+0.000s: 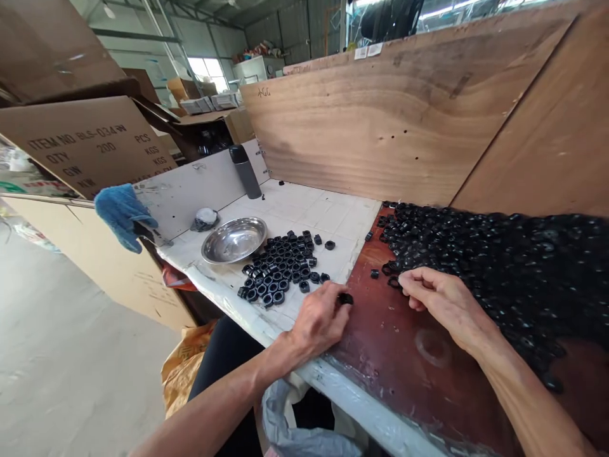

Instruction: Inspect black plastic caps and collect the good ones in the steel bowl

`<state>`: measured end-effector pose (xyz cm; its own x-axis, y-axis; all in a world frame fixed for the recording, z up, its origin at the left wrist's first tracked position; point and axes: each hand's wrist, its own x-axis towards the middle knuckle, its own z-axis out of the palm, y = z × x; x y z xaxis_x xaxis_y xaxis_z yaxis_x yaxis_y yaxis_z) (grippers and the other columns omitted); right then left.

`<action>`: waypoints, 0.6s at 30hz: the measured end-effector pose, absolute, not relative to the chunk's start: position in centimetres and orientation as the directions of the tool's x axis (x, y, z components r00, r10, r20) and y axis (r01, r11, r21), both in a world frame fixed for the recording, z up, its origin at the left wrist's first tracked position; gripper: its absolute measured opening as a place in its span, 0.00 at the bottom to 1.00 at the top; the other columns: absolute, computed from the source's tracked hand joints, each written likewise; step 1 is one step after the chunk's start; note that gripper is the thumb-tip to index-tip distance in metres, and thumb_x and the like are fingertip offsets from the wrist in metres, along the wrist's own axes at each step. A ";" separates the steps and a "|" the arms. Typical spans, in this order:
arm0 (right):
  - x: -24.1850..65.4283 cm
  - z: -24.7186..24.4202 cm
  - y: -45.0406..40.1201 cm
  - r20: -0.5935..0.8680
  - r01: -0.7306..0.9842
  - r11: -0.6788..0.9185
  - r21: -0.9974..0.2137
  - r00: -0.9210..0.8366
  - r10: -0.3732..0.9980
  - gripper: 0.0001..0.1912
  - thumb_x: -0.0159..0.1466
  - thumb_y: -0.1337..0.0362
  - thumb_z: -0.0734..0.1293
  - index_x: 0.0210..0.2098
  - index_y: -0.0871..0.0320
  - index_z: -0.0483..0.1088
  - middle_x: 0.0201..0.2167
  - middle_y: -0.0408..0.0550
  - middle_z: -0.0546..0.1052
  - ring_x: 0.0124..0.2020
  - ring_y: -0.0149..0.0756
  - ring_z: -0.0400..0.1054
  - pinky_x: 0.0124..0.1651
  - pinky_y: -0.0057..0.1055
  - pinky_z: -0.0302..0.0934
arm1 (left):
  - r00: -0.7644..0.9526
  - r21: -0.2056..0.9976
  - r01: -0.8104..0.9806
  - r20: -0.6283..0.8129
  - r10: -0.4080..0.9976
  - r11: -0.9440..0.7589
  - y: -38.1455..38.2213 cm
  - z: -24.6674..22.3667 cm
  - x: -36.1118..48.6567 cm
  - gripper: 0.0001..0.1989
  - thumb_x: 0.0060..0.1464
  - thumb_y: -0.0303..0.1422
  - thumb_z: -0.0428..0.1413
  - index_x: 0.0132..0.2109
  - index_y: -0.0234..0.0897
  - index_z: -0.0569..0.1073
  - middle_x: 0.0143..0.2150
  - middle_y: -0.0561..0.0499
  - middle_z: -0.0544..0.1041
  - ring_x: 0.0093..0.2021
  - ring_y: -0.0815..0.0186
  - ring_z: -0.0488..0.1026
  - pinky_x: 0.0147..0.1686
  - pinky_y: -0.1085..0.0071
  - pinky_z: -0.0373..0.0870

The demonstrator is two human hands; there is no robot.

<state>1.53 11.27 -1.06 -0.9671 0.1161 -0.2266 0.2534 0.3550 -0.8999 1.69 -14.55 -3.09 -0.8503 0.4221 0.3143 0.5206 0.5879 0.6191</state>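
Note:
My left hand [320, 317] rests at the seam between the white and red-brown table surfaces, its thumb and fingers closed on a black plastic nut [346, 298]. Above the red-brown surface, my right hand [442, 301] is pinched at the edge of the big heap, with a thin black ring [393, 282] at its fingertips. Its other fingers are curled under and partly hidden. A large heap of black plastic parts [499, 266] spreads to the right. To the left, a smaller group of black nuts [285, 260] lies on the white surface, many with their holes facing up.
A shallow metal bowl [235, 240] stands beside the small group. Behind it are a plastic-wrapped lump [205, 219] and a grey bottle [246, 172]. A wooden board [371, 127] walls the back. A blue cloth [121, 212] hangs over the left side panel, near cartons [85, 143].

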 end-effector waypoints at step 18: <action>1.1 -2.0 14.2 -0.105 0.164 0.819 -0.550 -0.986 0.127 0.06 0.59 0.61 0.64 0.31 0.56 0.72 0.29 0.44 0.77 0.30 0.36 0.68 0.36 0.32 0.56 | -0.812 0.307 0.548 0.420 0.405 0.778 -17.8 -2.8 1.6 0.16 0.62 0.31 0.55 0.56 0.36 0.71 0.51 0.44 0.71 0.48 0.59 0.71 0.48 0.62 0.72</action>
<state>1.11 14.16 -2.05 -0.9864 0.1272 -0.1045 0.1638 0.8191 -0.5497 1.57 -17.82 -2.83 -0.8120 0.4055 0.4199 0.5476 0.7783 0.3073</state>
